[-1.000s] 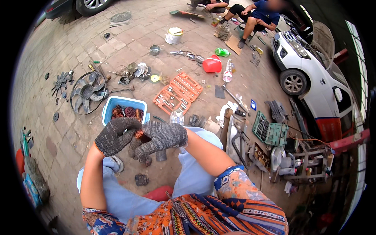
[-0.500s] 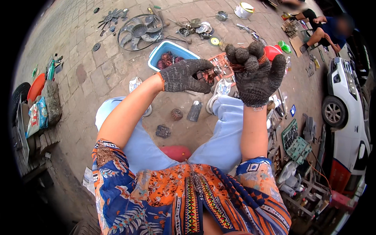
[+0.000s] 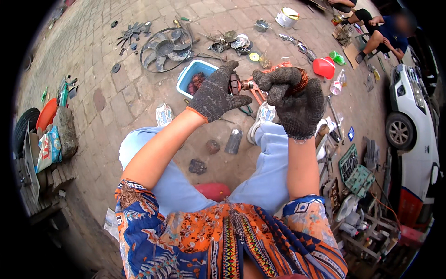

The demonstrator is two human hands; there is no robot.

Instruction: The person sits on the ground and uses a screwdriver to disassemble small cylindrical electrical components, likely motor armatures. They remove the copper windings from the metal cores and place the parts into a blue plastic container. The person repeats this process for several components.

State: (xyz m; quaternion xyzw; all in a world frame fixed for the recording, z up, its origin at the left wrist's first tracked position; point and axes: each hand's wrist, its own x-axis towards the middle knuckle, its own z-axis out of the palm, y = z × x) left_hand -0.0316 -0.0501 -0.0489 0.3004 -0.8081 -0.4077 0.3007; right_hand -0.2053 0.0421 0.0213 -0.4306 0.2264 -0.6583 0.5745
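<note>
Dark knitted gloves cover both my hands. My left hand (image 3: 214, 95) holds a motor armature (image 3: 235, 83) with copper windings, its thumb and fingers spread around it. The armature's copper-coloured end (image 3: 247, 84) points toward my right hand (image 3: 297, 100). That hand's fingers are curled, with a bundle of thin copper wire (image 3: 303, 76) looped about them. Whether a strand runs between the armature and the bundle is too fine to tell. Beyond my left hand stands a light blue tub (image 3: 182, 87) with dark red wound parts inside, partly hidden by the glove.
Between my legs lie a dark cylinder (image 3: 233, 141), a small round part (image 3: 213, 146) and a dark block (image 3: 198, 166). Fan parts (image 3: 165, 48) lie beyond the tub. A green tool case (image 3: 356, 169) and a white car (image 3: 413, 121) are at right. Another person (image 3: 392, 35) sits at far right.
My left fingers and thumb have spread wider around the armature, and that hand has shifted slightly left. My right fingers have curled inward over the wire.
</note>
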